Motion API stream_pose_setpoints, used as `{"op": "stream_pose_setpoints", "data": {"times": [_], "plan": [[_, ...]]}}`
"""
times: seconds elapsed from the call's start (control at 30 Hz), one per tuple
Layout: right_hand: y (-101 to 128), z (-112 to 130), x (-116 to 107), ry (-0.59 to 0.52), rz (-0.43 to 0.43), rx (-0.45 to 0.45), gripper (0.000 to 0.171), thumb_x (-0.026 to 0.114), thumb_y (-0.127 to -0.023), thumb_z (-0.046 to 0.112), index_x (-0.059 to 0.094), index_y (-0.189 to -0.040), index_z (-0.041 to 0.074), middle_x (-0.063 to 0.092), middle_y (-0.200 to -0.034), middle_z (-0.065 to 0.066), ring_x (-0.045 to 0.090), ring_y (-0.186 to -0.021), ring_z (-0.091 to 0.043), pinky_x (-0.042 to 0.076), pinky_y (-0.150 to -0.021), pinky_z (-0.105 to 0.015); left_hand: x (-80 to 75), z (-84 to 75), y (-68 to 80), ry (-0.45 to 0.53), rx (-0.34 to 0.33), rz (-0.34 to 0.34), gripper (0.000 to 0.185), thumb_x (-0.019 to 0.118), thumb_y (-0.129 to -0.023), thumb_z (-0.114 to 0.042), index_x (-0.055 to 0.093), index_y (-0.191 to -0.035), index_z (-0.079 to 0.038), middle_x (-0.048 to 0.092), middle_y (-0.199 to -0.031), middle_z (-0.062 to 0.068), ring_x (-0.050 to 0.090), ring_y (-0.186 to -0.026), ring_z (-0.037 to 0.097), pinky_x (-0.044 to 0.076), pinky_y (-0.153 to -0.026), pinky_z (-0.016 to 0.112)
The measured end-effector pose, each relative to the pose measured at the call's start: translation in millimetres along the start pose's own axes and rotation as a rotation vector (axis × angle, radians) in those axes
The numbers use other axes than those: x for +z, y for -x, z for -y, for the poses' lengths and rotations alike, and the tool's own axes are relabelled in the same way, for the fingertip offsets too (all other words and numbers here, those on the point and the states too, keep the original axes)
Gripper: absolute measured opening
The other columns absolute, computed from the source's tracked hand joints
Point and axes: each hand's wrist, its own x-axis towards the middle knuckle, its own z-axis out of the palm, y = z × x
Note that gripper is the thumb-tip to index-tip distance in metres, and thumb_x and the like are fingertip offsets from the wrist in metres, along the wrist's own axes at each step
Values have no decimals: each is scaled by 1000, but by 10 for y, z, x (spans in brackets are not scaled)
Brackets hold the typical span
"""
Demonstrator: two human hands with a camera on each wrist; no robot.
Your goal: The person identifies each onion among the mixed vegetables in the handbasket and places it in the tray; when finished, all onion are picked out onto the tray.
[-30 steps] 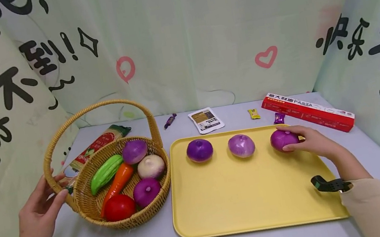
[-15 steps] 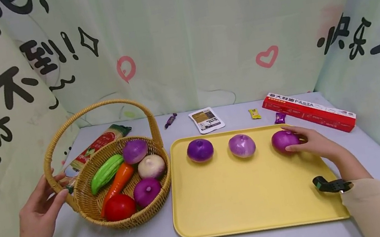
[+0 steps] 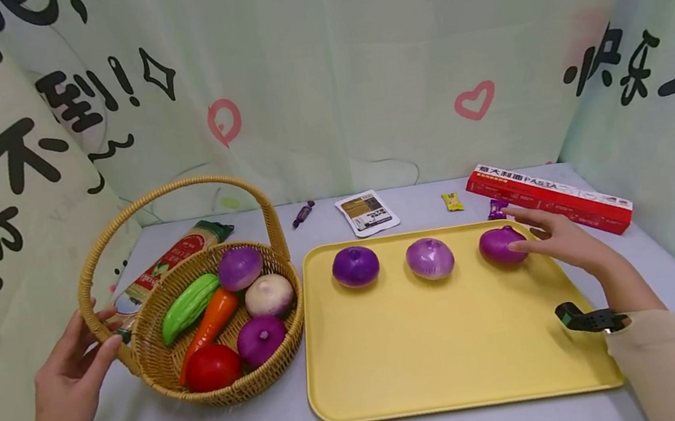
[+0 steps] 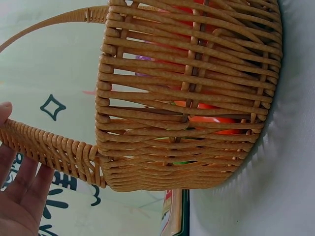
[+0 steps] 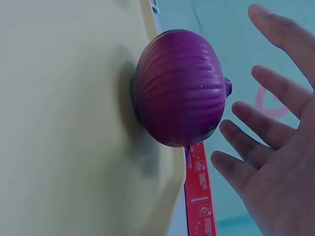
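Note:
My left hand (image 3: 77,373) holds the handle of the wicker basket (image 3: 224,399), fingers behind it and thumb in front. Inside the basket lie a green ridged vegetable (image 3: 190,307), a carrot (image 3: 213,329), a tomato (image 3: 212,369), a whitish onion (image 3: 268,296) and two purple onions, one at the back (image 3: 239,269) and one in front (image 3: 262,340). My right hand (image 3: 557,242) is spread just off a purple onion (image 5: 182,88) at the right of the yellow tray (image 3: 466,352). Two more onions sit in line with it, a dark purple one (image 3: 355,267) and a paler one (image 3: 430,259).
Behind the tray lie a red box (image 3: 548,199), a purple candy (image 3: 497,209), a yellow packet (image 3: 452,202), a white pouch (image 3: 367,213) and a dark wrapped candy (image 3: 303,214). A red and green packet (image 3: 172,255) is behind the basket. Printed curtains enclose the table.
The right hand has let go of the right-hand onion, spreading its fingers and drawing back to the right. That onion stays on the tray. The left hand has kept its place on the handle.

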Motion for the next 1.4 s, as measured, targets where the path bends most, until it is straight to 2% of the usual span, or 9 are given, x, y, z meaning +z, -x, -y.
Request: {"op": "stream_pose_setpoints", "data": {"times": [0.17, 0.4, 0.63, 0.93, 1.2, 1.4], "plan": [[-29, 52, -9, 13, -12, -18, 76, 64, -86, 37, 27, -149, 13, 27, -150, -26, 27, -133, -53, 32, -102, -66, -4, 10, 0, -10, -18, 9, 62, 60, -90, -4, 37, -145, -21, 54, -117, -30, 52, -104, -11, 41, -80, -2], [-92, 188, 6, -5, -43, -98, 73, 67, -85, 31, 32, -147, 13, 33, -148, -22, 29, -135, -46, 31, -105, -62, -9, -5, 12, -19, -37, 8, 62, 60, -90, -6, 37, -145, -23, 54, -116, -30, 52, -104, -12, 42, -79, -2], [-200, 497, 68, -4, -24, -176, 71, 68, -85, 30, 35, -146, 17, 31, -151, -17, 30, -136, -43, 33, -105, -61, -12, -14, 16, 7, -13, 7, 62, 59, -90, -2, 37, -145, -20, 55, -117, -28, 53, -105, -9, 42, -80, -2], [-378, 894, 234, -44, 28, -282, 65, 69, -85, 25, 41, -143, 15, 38, -148, -11, 32, -138, -34, 29, -111, -55, -10, -2, 6, 12, -2, 15, 62, 59, -90, -2, 37, -145, -20, 55, -118, -28, 54, -106, -8, 42, -81, -1], [-493, 1282, 386, -30, 89, -305, 67, 68, -85, 34, 39, -144, 23, 33, -152, -9, 33, -138, -38, 28, -112, -55, -2, 0, 3, 14, 21, 13, 62, 59, -89, 0, 38, -145, -18, 55, -117, -29, 53, -105, -11, 42, -81, -1], [-598, 1588, 529, -34, 141, -401, 65, 69, -85, 32, 40, -143, 26, 30, -153, -8, 32, -140, -34, 28, -114, -52, -5, 18, 3, 22, 4, 21, 62, 58, -90, -2, 37, -145, -20, 55, -119, -27, 54, -107, -7, 43, -80, 0]]}}
